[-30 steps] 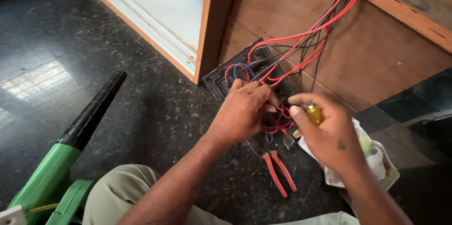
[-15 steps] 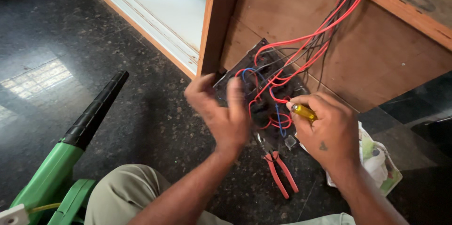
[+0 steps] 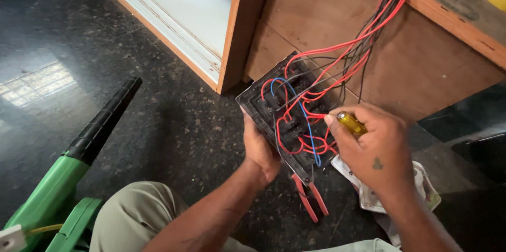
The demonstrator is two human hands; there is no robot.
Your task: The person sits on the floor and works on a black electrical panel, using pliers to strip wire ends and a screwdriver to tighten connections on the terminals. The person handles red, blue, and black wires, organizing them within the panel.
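Observation:
My left hand (image 3: 260,149) grips the lower left edge of a black switch plate (image 3: 289,112), holding it tilted with its back side up. Red, blue and black wires (image 3: 337,54) run from the plate's terminals up to the top right. My right hand (image 3: 373,149) is closed around a screwdriver with a yellow handle (image 3: 352,124), right beside the plate's lower right edge. The screwdriver's tip is hidden behind my fingers.
Red-handled pliers (image 3: 311,199) lie on the dark stone floor (image 3: 158,120) below the plate. A white packet (image 3: 421,191) sits under my right wrist. A green blower with a black nozzle (image 3: 79,152) lies at the left. A wooden cabinet (image 3: 411,57) stands behind.
My left hand slid from on top of the plate to its lower left edge, uncovering the wired back. The plate now faces up toward me. My right hand kept the screwdriver close.

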